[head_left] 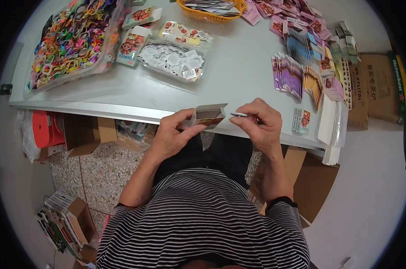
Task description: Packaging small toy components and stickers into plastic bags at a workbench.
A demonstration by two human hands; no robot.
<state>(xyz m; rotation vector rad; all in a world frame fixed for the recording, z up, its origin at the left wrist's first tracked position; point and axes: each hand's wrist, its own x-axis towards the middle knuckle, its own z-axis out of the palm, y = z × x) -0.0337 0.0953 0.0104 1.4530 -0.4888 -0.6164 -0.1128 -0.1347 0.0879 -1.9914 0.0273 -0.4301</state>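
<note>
Over the table's front edge, my left hand (170, 136) is closed on a small printed cardboard box (210, 113), thumb on the near side. The box is tilted, and its end facing right is open. Just right of that opening, my right hand (263, 124) pinches a thin flat piece (240, 114), seen edge-on, with pale and dark edges. Its kind is too small to tell, and it is apart from the box. To the right of this hand, a pair of small printed cards (301, 121) lies on the table.
A clear tub (73, 74) of colourful small rings stands at the left. Beside it are a printed carton (132, 46) and a bag (172, 60) of white slips. A yellow basket (212, 17) is at the back. Fanned purple packets (287, 74) and pink packets (297, 13) lie right.
</note>
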